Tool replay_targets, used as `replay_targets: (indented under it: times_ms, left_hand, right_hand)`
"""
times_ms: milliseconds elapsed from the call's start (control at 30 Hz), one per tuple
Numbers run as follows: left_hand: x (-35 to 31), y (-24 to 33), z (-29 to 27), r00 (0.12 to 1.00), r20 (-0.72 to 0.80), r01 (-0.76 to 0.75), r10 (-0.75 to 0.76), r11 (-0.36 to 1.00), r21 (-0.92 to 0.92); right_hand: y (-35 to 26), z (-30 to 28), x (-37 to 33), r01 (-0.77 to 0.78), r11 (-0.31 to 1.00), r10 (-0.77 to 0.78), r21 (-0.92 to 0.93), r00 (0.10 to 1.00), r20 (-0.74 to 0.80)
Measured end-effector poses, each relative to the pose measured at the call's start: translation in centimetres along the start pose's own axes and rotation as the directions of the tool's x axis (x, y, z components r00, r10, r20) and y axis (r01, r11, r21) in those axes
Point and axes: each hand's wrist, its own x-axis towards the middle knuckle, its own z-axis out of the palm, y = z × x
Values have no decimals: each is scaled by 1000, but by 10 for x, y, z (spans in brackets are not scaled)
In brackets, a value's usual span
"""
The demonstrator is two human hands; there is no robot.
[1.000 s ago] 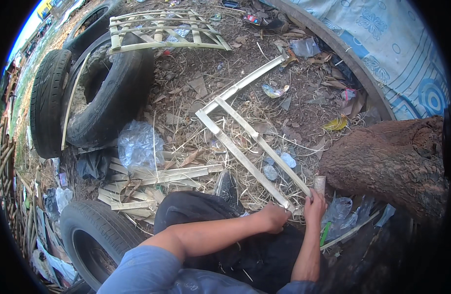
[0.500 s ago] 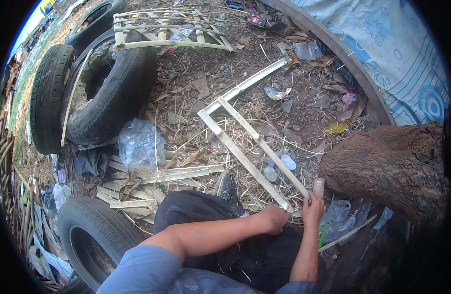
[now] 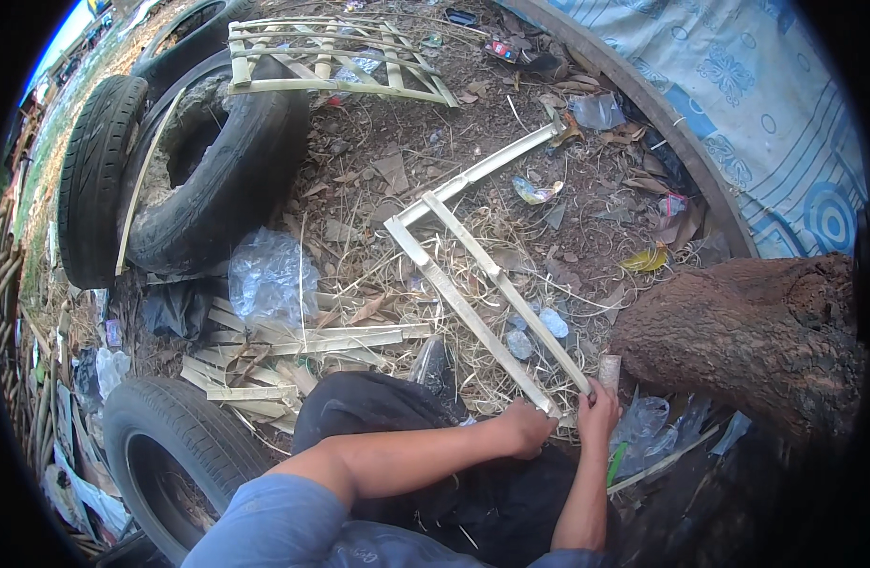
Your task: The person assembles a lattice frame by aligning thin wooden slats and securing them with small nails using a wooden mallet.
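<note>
My left hand (image 3: 524, 428) is closed round the near end of a long bamboo strip (image 3: 473, 320). Close beside it, my right hand (image 3: 598, 417) grips the near end of a second bamboo strip (image 3: 516, 301), fingertips on its tip. The two strips run away from me side by side, and their far ends meet a bamboo crosspiece (image 3: 482, 168) at an angle. How they are joined there is too small to tell. Just past my right hand stands a short, pale, round piece of wood (image 3: 610, 371).
A brown log (image 3: 738, 331) lies at the right, near a blue patterned sheet (image 3: 728, 85). Split bamboo pieces (image 3: 350, 336) and a clear plastic bag (image 3: 272, 277) lie left of centre. Old tyres (image 3: 222, 180) stand at the left. A bamboo lattice frame (image 3: 345, 88) rests at the back.
The whole view has shifted slightly. Both hands stay on the strip ends, with my right hand a little lower in the picture.
</note>
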Motion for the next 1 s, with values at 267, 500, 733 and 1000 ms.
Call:
replay_targets:
  times_ms: [267, 500, 733, 1000]
  left_hand:
    - [0, -1, 1, 1000, 9, -14, 14, 1000, 13]
    - [2, -2, 1, 1000, -4, -20, 20, 1000, 6]
    - [0, 0, -2, 1000, 27, -15, 15, 1000, 18]
    - [-4, 0, 0, 999, -19, -29, 30, 999, 36]
  right_hand:
    - [1, -2, 0, -32, 999, 32, 20, 999, 30]
    - [0, -2, 1, -8, 999, 9, 42, 999, -31]
    - [2, -5, 2, -45, 998, 42, 40, 997, 65]
    - [3, -4, 2, -37, 997, 33, 61, 998, 57]
